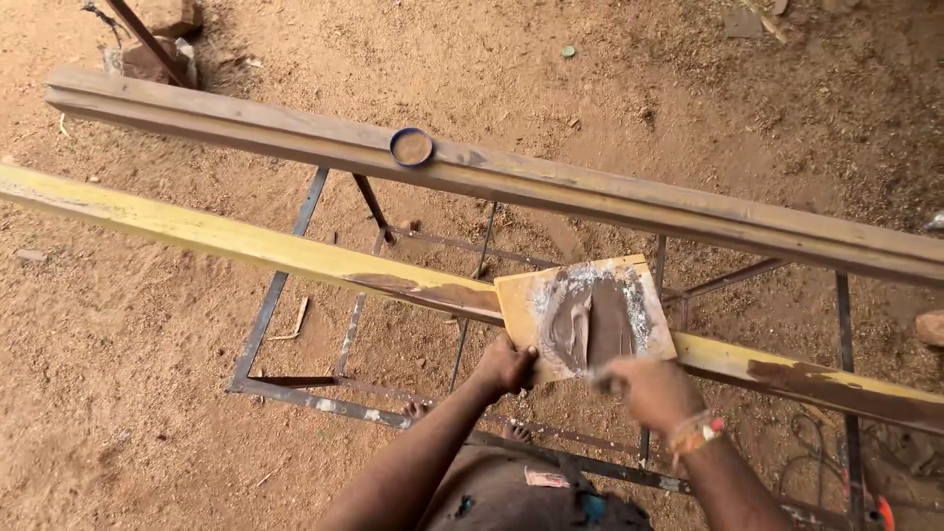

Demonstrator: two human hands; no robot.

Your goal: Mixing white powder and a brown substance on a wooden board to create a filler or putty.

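Below my chest, across the metal trestle frame, lies the yellow-painted timber, its long axis running from upper left to lower right. On it rests a small square board, used as a mixing palette, which carries a smear of grey-brown filler paste ringed with pale powder.

My left hand is curled over the board's near left corner, fingers closed on its edge, thumb side uppermost. My right hand is blurred; it appears wrapped around the handle of a putty knife, though the exact finger positions cannot be told. The blade lies flat in the paste, pointing away from me toward the board's far edge, so the paste lies directly ahead of the right hand and just right of the left. The right hand is the nearer to the paste; the left only touches the board.

Brown filled patches show on the timber to the left of the board, and another to the right.

Beyond, well apart, a second, unpainted timber runs nearly parallel, bearing a round blue-rimmed lid. Sawdust-covered ground lies beneath. Nothing stands between either hand and the board.
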